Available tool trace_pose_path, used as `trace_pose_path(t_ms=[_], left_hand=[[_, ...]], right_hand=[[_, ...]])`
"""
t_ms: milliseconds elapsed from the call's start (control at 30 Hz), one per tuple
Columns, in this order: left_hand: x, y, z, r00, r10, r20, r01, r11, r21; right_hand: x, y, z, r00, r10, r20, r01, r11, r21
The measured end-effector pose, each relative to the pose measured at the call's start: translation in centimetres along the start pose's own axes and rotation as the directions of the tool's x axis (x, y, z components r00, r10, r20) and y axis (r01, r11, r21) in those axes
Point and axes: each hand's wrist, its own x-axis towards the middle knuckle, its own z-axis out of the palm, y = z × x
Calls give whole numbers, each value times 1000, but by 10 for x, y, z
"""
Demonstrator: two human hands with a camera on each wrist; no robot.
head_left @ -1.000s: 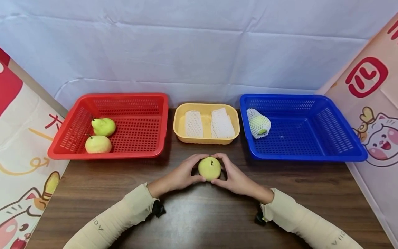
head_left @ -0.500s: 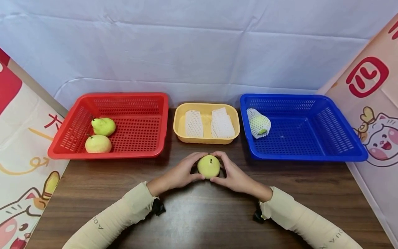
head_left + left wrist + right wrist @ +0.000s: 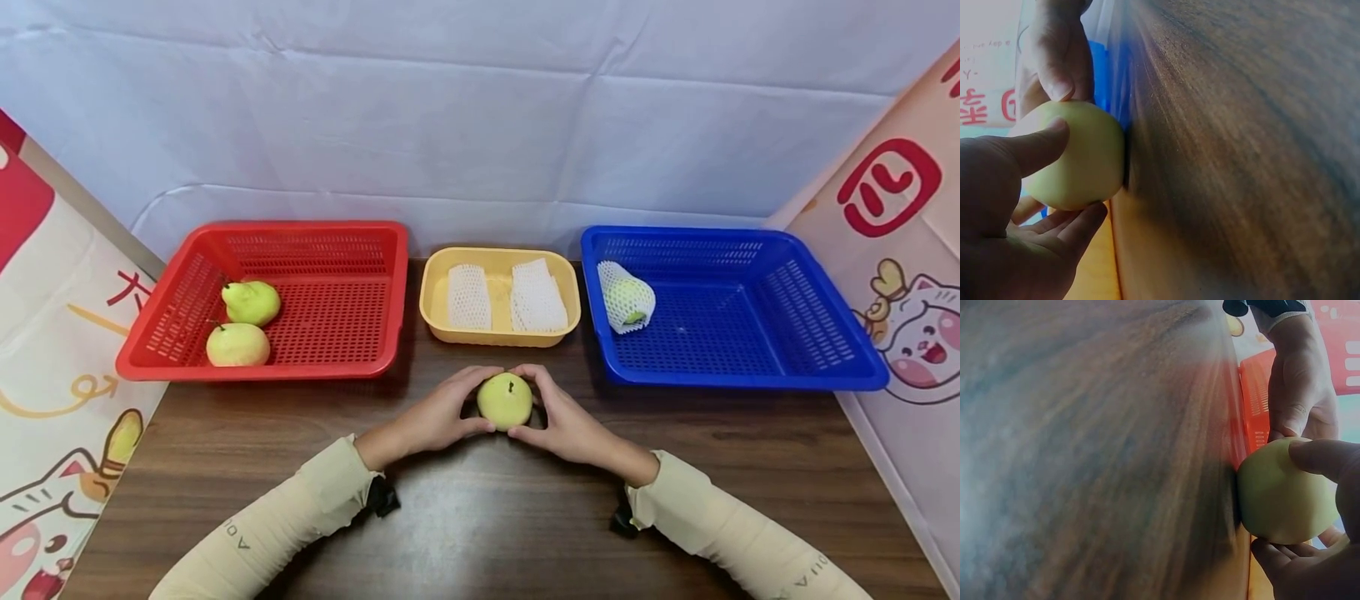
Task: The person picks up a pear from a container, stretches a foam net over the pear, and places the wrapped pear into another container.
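Round pear (image 3: 506, 403): left hand (image 3: 446, 417) grips it from nine o'clock, right hand (image 3: 567, 424) from three; yellow tray (image 3: 500, 307) lies at twelve.

A person's right grip (image 3: 1329, 572) and left grip (image 3: 1302, 387) hold a green fruit (image 3: 1282, 494) from opposite sides, a red basket (image 3: 1257, 390) beyond it.

Smooth pear (image 3: 505, 402), red basket (image 3: 315, 371) — glossy plastic, woodgrain table (image 3: 510, 533) — softly shiny, creased cloth backdrop (image 3: 450, 125)

Creased pale backdrop (image 3: 450, 125); cat-print panels (image 3: 903, 267) either side.
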Motion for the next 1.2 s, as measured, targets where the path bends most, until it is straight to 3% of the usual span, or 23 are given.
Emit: trace_pose_path(t_ms=[433, 700, 867, 967, 1067, 1200], left_hand=[[1, 2, -3, 1000, 8, 23, -9, 1000, 10], [-1, 5, -14, 997, 23, 67, -24, 1000, 14], [-1, 14, -27, 1000, -6, 3, 6, 1000, -17], [1, 25, -38, 998, -40, -49, 37, 997, -61], [7, 37, -55, 991, -113, -73, 104, 987, -120], [20, 52, -83, 965, -250, -77, 228, 948, -224]], right_hand=[[0, 1, -1, 1000, 14, 10, -14, 1000, 20], [0, 2, -1, 1000, 8, 9, -8, 1000, 19], [1, 1, -1, 1000, 10, 3, -10, 1000, 19], [1, 1, 0, 1000, 10, 2, -10, 1000, 20], [1, 1, 0, 1000, 10, 2, -10, 1000, 22], [1, 0, 0, 1000, 16, 0, -16, 999, 28]])
